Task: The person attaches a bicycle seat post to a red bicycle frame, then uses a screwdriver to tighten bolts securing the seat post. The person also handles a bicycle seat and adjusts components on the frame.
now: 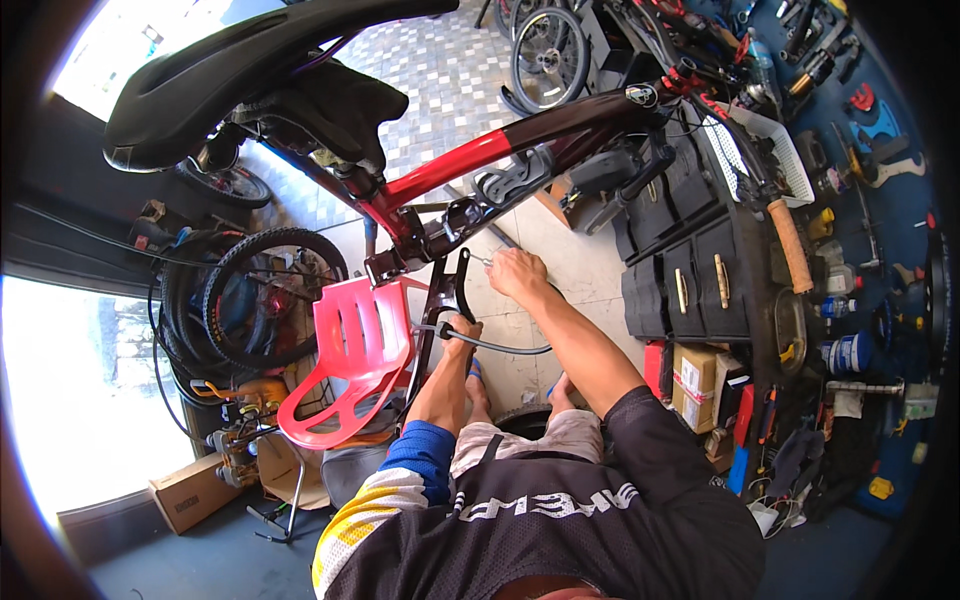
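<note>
A red and black bicycle frame [450, 168] with a black saddle [215, 75] hangs above my hands. Below it is a black forked frame part [449, 288], which looks like a rear swingarm. My left hand [462, 332] is closed around its lower side, next to a grey hose or cable [495, 346]. My right hand [517, 273] is closed on a slim silver tool [482, 260], whose tip is at the part's upper end. The fingers hide most of the tool, so its exact kind is unclear.
A pink plastic chair [358, 350] stands left of my left forearm. Tyres and a wheel [225, 300] lean farther left. On the right are a black drawer cabinet [668, 285], cardboard boxes [692, 385] and a blue wall hung with tools [880, 140]. A white basket [785, 150] sits atop the cabinet.
</note>
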A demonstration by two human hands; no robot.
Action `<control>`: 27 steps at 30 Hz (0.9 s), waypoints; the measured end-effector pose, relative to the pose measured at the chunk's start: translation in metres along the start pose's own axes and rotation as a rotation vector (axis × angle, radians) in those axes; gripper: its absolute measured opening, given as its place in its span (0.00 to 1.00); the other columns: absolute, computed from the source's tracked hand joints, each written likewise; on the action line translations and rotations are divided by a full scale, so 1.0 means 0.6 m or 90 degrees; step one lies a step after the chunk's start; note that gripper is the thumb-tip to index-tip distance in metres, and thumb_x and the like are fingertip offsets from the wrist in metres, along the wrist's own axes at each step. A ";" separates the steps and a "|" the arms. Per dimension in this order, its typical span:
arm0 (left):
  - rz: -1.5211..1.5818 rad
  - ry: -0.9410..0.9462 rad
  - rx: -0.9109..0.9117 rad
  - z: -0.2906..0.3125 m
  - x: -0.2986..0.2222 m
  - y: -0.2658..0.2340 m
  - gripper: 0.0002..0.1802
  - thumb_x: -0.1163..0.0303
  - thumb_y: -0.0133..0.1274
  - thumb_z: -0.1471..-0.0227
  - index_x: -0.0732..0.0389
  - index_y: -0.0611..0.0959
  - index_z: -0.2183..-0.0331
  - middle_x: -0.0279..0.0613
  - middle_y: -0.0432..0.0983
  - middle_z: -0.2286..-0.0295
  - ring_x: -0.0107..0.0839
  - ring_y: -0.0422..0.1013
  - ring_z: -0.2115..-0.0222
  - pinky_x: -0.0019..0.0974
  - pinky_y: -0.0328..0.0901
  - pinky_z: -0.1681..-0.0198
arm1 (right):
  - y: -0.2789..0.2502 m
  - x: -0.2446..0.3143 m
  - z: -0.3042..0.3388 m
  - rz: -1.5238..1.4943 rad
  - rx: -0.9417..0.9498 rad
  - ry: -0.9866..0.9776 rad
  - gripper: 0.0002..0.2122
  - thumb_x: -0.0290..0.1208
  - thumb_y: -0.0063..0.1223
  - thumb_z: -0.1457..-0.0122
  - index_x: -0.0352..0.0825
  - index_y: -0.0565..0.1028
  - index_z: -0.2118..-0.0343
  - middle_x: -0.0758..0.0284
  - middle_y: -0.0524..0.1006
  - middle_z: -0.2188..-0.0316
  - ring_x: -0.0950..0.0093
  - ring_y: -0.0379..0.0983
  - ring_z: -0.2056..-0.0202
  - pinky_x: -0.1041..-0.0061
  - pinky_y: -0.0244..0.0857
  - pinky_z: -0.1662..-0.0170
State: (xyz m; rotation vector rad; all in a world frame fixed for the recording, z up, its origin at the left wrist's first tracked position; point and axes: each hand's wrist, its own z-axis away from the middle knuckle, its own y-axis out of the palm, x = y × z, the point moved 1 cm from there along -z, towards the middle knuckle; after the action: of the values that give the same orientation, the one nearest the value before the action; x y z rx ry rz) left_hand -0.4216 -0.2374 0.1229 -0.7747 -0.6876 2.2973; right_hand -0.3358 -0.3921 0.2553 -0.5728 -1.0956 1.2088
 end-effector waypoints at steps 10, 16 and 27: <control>-0.011 0.051 -0.109 -0.105 0.140 0.046 0.23 0.54 0.65 0.53 0.66 0.85 0.68 0.56 0.82 0.69 0.51 0.80 0.65 0.52 0.73 0.58 | 0.042 0.105 -0.021 0.000 0.063 -0.052 0.17 0.47 0.56 0.39 0.37 0.84 0.63 0.56 0.83 0.59 0.61 0.80 0.54 0.64 0.73 0.51; -0.004 0.094 -0.089 -0.086 0.090 0.084 0.24 0.54 0.65 0.52 0.65 0.80 0.82 0.47 0.79 0.83 0.40 0.79 0.77 0.45 0.73 0.69 | 0.084 0.051 -0.083 0.007 0.011 -0.008 0.10 0.37 0.55 0.42 0.38 0.85 0.67 0.57 0.84 0.64 0.60 0.82 0.58 0.65 0.75 0.56; -0.010 0.098 -0.168 -0.128 0.130 0.102 0.24 0.53 0.67 0.56 0.67 0.82 0.81 0.50 0.79 0.81 0.44 0.79 0.77 0.46 0.72 0.72 | 0.076 0.078 -0.086 0.027 0.010 -0.032 0.08 0.32 0.55 0.45 0.40 0.86 0.68 0.60 0.84 0.62 0.63 0.82 0.57 0.69 0.76 0.56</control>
State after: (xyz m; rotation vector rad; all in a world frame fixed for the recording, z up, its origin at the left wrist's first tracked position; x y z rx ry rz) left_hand -0.4435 -0.2048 0.0037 -1.0505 -0.9326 2.1308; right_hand -0.3114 -0.3247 0.2128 -0.5586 -1.1212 1.2735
